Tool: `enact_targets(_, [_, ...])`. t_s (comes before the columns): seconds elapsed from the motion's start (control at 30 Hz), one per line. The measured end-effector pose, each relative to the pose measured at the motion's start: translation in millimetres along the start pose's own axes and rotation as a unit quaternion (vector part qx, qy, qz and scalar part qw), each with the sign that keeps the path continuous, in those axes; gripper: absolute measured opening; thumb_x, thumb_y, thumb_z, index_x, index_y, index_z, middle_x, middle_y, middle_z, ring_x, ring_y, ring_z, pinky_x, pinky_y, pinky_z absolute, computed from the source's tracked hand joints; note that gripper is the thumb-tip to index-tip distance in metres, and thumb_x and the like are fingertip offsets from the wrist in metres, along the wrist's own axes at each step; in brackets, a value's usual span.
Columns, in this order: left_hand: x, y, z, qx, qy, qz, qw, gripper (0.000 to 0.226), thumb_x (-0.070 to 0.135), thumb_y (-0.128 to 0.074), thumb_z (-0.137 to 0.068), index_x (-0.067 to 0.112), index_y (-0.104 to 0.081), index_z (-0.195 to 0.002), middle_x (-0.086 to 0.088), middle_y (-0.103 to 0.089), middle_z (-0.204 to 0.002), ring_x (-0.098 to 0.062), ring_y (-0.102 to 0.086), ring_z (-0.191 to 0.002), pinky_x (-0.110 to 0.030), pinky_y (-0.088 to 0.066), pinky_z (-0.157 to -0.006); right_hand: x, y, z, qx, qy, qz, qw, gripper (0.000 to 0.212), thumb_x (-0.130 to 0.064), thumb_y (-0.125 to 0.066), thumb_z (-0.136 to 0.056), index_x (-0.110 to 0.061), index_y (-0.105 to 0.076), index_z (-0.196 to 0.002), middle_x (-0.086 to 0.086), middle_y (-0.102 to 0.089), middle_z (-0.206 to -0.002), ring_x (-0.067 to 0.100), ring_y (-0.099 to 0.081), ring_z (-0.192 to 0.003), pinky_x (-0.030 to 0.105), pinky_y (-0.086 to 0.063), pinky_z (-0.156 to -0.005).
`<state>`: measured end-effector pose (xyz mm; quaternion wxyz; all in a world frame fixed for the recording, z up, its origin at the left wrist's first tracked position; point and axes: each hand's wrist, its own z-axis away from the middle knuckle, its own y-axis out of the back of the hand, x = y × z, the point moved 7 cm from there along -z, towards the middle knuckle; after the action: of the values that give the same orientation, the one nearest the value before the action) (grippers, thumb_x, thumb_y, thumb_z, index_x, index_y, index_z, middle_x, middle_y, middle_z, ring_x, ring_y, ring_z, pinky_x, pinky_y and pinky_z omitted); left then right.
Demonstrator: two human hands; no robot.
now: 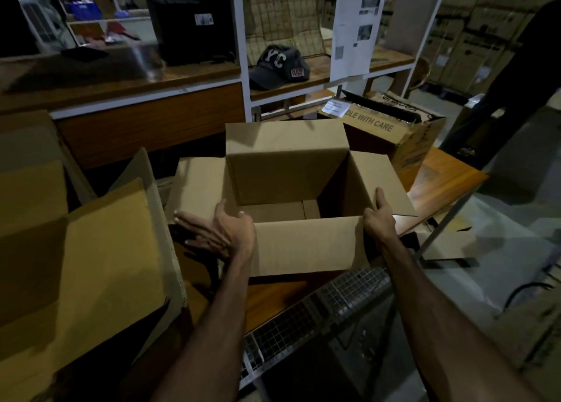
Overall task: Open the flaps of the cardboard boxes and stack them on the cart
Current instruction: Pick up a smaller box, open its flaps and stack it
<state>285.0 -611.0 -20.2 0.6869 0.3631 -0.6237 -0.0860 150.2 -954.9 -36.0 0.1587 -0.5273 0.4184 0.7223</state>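
Note:
A plain brown cardboard box (pixel 303 243) stands upright in front of me on a wooden surface (pixel 449 171), its four flaps spread open and its inside empty. My left hand (pixel 221 231) lies at the box's near left corner, palm up, fingers spread under the left flap, thumb at the rim. My right hand (pixel 379 216) grips the near right corner where the right flap folds out. More opened cardboard boxes (pixel 100 250) are piled at my left.
A printed box marked "handle with care" (pixel 391 128) sits behind on the right. White shelving (pixel 243 67) with a dark cap (pixel 279 67) stands beyond. A wire mesh panel (pixel 318 310) runs below my arms. A person in dark clothes (pixel 516 83) stands at far right.

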Motion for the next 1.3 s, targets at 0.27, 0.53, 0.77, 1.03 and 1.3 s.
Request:
enact_targets(0.27, [-27.4, 19.5, 26.2, -0.064, 0.044, 0.156, 0.985, 0.052, -0.011, -0.063, -0.088, 0.019, -0.070, -0.130, -0.001, 0.008, -0.174, -0.034, -0.008, -0.159, -0.048, -0.036, -0.119, 35.8, 24.6, 60.4, 0.059, -0.003, -0.090, 0.994, 0.081, 0.009, -0.050, -0.098, -0.023, -0.018, -0.166, 0.001, -0.017, -0.172, 0.023, -0.022, -0.156, 0.046, -0.024, -0.126])
enact_targets(0.53, [16.3, 35.7, 35.9, -0.241, 0.000, 0.266, 0.934, 0.078, -0.034, -0.040, -0.078, -0.004, -0.048, -0.149, -0.010, -0.045, -0.159, -0.019, -0.043, -0.145, -0.009, -0.024, -0.107, 61.6, 83.9, 132.5, 0.165, -0.077, -0.198, 0.963, 0.079, 0.002, -0.064, -0.096, -0.029, -0.034, -0.162, 0.010, -0.038, -0.163, 0.033, -0.047, -0.140, 0.037, -0.049, -0.102])
enact_targets(0.77, [87.7, 79.6, 73.2, -0.325, -0.107, 0.270, 0.900, 0.075, -0.029, -0.045, -0.081, 0.005, -0.055, -0.147, -0.005, -0.049, -0.156, -0.018, -0.041, -0.147, -0.018, -0.023, -0.116, 40.8, 156.5, 206.3, 0.241, -0.058, -0.243, 0.938, 0.082, 0.002, -0.060, -0.097, -0.033, -0.027, -0.164, -0.005, -0.042, -0.145, 0.027, -0.054, -0.118, 0.038, -0.051, -0.092])
enact_targets(1.03, [162.1, 199.4, 64.9, -0.310, -0.270, 0.306, 0.859, 0.082, -0.027, -0.049, -0.079, 0.016, -0.055, -0.149, 0.005, -0.048, -0.158, -0.005, -0.040, -0.144, -0.021, -0.038, -0.115, -45.9, 191.0, 269.1, 0.295, 0.048, -0.286, 0.910, 0.082, 0.005, -0.062, -0.094, -0.023, -0.030, -0.164, -0.001, -0.031, -0.167, 0.015, -0.040, -0.138, 0.032, -0.041, -0.111])
enact_targets(1.3, [163.7, 315.8, 13.7, -0.255, -0.296, 0.373, 0.842, 0.080, -0.027, -0.055, -0.081, 0.013, -0.053, -0.150, 0.004, -0.050, -0.156, -0.010, -0.045, -0.145, -0.033, -0.044, -0.115, -154.1, 170.3, 299.3, 0.263, 0.134, -0.308, 0.905, 0.081, -0.002, -0.064, -0.096, -0.041, -0.034, -0.160, -0.002, -0.035, -0.165, 0.026, -0.054, -0.135, 0.037, -0.057, -0.093])
